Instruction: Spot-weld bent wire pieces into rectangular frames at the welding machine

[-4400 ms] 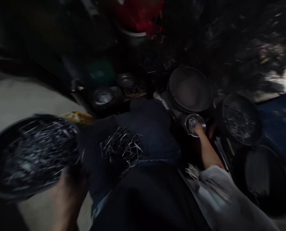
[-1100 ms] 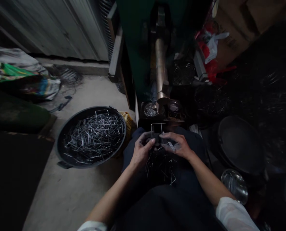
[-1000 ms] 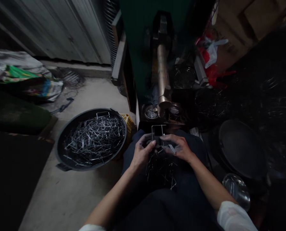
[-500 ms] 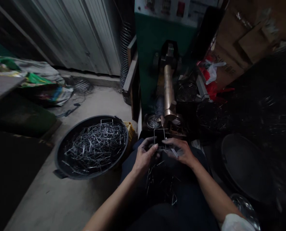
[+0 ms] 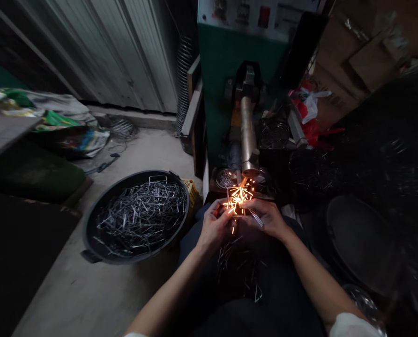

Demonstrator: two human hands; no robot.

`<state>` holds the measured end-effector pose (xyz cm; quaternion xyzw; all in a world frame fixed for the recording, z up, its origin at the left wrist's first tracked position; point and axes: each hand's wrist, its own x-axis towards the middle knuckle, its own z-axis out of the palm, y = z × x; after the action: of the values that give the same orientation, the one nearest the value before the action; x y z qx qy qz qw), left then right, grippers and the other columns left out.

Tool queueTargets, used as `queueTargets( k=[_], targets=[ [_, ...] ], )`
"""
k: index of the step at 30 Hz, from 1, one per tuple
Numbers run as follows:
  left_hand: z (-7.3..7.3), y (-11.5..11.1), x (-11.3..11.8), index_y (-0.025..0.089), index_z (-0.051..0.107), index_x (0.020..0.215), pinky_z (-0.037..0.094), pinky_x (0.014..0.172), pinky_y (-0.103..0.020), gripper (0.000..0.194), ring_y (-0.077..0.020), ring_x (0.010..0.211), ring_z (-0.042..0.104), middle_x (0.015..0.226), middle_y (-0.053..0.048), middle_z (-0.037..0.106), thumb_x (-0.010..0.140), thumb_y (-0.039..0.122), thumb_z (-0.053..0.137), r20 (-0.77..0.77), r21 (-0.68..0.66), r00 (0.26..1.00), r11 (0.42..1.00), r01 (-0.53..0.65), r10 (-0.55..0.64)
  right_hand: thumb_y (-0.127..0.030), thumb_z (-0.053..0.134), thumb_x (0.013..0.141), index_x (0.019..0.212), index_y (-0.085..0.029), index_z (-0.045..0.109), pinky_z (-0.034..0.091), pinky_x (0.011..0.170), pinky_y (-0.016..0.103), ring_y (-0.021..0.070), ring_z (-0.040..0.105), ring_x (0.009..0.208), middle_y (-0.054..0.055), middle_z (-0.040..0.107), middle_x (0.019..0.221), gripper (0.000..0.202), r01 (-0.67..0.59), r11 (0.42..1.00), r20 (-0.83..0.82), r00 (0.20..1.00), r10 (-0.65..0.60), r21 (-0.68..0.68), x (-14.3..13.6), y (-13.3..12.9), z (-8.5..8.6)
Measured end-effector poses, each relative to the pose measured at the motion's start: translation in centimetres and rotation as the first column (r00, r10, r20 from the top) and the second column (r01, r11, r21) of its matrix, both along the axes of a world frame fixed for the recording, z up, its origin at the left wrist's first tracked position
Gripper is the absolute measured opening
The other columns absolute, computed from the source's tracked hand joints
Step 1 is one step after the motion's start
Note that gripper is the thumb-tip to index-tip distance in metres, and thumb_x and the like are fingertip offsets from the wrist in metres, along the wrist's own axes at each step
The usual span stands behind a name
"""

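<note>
Between my hands is a thin rectangular wire frame (image 5: 227,193), its far end at the tip of a spot welding machine (image 5: 248,135). Bright sparks (image 5: 240,196) spray from the contact point and partly hide the wire. My left hand (image 5: 214,223) pinches the frame's left side. Closed on its right side is my right hand (image 5: 267,217), which also keeps several loose straight wires (image 5: 256,217) between its fingers. More bent wire pieces (image 5: 242,269) lie on my lap, just below the hands.
A black basin (image 5: 89,229) heaped with bent wires stands on my left, by a yellow crate (image 5: 192,191). A small dish of metal bits (image 5: 225,179) sits beside the welding tip. To the right are a dark round tub (image 5: 360,243) and cardboard boxes (image 5: 370,61).
Sparks have burst out at the welding tip, where there were none before. Both hands keep their grip on the wire frame. The whole view has shifted slightly.
</note>
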<state>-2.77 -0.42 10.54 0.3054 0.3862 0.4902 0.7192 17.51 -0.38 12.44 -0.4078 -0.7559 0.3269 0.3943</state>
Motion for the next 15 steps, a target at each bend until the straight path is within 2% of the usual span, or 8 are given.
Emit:
queueTargets(
  k=[5, 7, 11, 15],
  targets=[
    [0.4, 0.7, -0.3, 0.018, 0.066, 0.114, 0.054, 0.059, -0.025, 0.046, -0.0138, 0.064, 0.064, 0.087, -0.004, 0.071, 0.075, 0.039, 0.082, -0.157, 0.086, 0.988, 0.996, 0.016, -0.002, -0.037, 0.076, 0.089, 0.120, -0.028, 0.070, 0.055, 0.097, 0.037, 0.0244, 0.070, 0.108, 0.005, 0.073, 0.117, 0.033, -0.001, 1.000, 0.006, 1.000, 0.001, -0.023, -0.1, 0.4, 0.2],
    [0.6, 1.7, -0.3, 0.017, 0.067, 0.110, 0.054, 0.060, -0.024, 0.043, -0.0133, 0.068, 0.065, 0.094, -0.005, 0.071, 0.075, 0.039, 0.081, -0.181, 0.122, 0.983, 0.993, 0.004, 0.018, -0.039, 0.077, 0.088, 0.115, -0.025, 0.071, 0.056, 0.090, 0.034, 0.0235, 0.071, 0.100, 0.005, 0.074, 0.109, 0.031, 0.069, 0.998, -0.001, 0.998, -0.069, -0.001, -0.2, 1.0, 0.2],
    [1.2, 4.4, 0.1, 0.016, 0.063, 0.114, 0.052, 0.053, -0.023, 0.048, -0.0110, 0.056, 0.061, 0.082, -0.002, 0.069, 0.077, 0.040, 0.080, -0.175, 0.138, 0.985, 0.990, 0.024, 0.000, -0.044, 0.076, 0.087, 0.088, -0.021, 0.070, 0.053, 0.071, 0.029, 0.0190, 0.067, 0.075, 0.003, 0.071, 0.082, 0.023, 0.226, 0.972, 0.001, 0.974, -0.227, 0.058, 0.0, 2.8, 0.2],
    [1.7, 6.6, 0.5, 0.014, 0.062, 0.113, 0.051, 0.050, -0.022, 0.050, -0.0108, 0.057, 0.062, 0.084, -0.003, 0.069, 0.074, 0.039, 0.081, -0.179, 0.156, 0.984, 0.988, 0.005, 0.023, -0.039, 0.070, 0.092, 0.088, -0.020, 0.070, 0.050, 0.074, 0.029, 0.0194, 0.067, 0.079, 0.003, 0.072, 0.085, 0.020, 0.227, 0.974, -0.014, 0.974, -0.227, 0.019, 0.4, 4.1, 0.3]
  ],
)
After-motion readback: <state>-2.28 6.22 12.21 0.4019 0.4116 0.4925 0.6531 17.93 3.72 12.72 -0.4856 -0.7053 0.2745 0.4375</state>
